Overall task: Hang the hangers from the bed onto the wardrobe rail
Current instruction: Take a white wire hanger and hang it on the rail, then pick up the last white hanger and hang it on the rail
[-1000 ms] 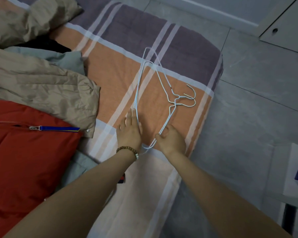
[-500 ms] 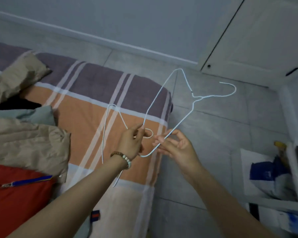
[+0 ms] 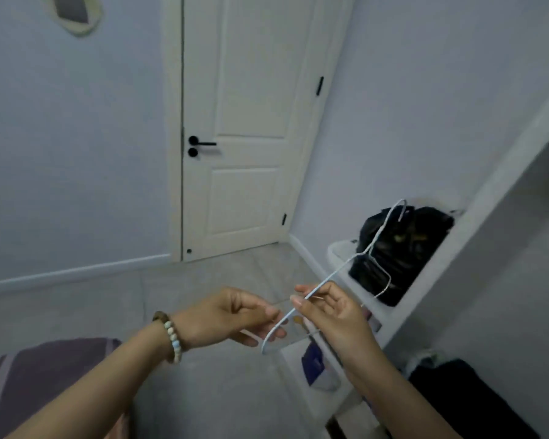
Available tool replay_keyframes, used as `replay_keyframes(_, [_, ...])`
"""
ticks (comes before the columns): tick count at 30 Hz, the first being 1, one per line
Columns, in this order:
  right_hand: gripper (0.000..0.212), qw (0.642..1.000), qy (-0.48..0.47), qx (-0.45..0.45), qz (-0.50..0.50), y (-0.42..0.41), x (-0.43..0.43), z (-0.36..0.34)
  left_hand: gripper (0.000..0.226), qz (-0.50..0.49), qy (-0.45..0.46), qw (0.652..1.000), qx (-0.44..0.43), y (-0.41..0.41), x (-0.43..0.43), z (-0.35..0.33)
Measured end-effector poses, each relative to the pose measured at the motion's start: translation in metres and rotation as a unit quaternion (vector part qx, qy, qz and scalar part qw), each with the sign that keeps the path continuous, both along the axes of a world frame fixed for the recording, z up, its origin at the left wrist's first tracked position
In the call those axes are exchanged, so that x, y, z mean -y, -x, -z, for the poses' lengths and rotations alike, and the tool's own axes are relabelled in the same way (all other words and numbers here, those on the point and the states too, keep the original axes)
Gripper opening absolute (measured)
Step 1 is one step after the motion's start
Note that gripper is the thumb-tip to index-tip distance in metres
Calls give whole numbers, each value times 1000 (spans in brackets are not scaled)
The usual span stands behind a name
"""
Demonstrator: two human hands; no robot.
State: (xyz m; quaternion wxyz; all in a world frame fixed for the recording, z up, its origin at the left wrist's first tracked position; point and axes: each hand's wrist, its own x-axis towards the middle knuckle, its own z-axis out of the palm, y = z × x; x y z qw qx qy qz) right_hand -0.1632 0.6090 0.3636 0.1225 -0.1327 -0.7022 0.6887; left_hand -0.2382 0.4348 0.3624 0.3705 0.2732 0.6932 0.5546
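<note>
From the head view, both hands hold one white wire hanger [image 3: 343, 267] in the air, off the bed [image 3: 45, 369], whose striped corner shows at the lower left. The left hand [image 3: 232, 318], with a bead bracelet [image 3: 171, 337] at the wrist, has its grip closed on the hanger's rounded lower bend, fingers curled in against the thumb. The right hand [image 3: 333, 312] is just beside it, its grip pinching the wire a little higher between thumb and forefinger. From there the hanger slants up and to the right, its hook crossing a black bag [image 3: 403, 248] that sits in a white bin [image 3: 339, 251]. Behind the hands stands a closed white door [image 3: 251, 122] with a black handle [image 3: 200, 143]. A slanting white panel [image 3: 488, 201] fills the right side, with dark cloth [image 3: 457, 400] below it.
</note>
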Motion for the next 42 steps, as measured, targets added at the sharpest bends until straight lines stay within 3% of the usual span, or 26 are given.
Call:
replay_keyframes(7, [11, 989, 15, -69, 133, -97, -120, -94, 15, 200, -19, 979, -38, -42, -157, -111])
replay_keyframes(15, [11, 970, -5, -124, 209, -184, -230, -151, 16, 283, -16, 956, -81, -107, -299, -178])
replay_keyframes(21, [16, 942, -66, -161, 286, -227, -308, -192, 13, 276, -47, 958, -66, -149, -394, -211])
replay_keyframes(34, [47, 870, -189, -239, 389, -263, -465, -315, 20, 243, -212, 945, -51, -215, -558, -311])
replay_keyframes(42, [45, 863, -192, -223, 410, -240, -533, -358, 19, 213, -251, 944, -19, -216, -625, -351])
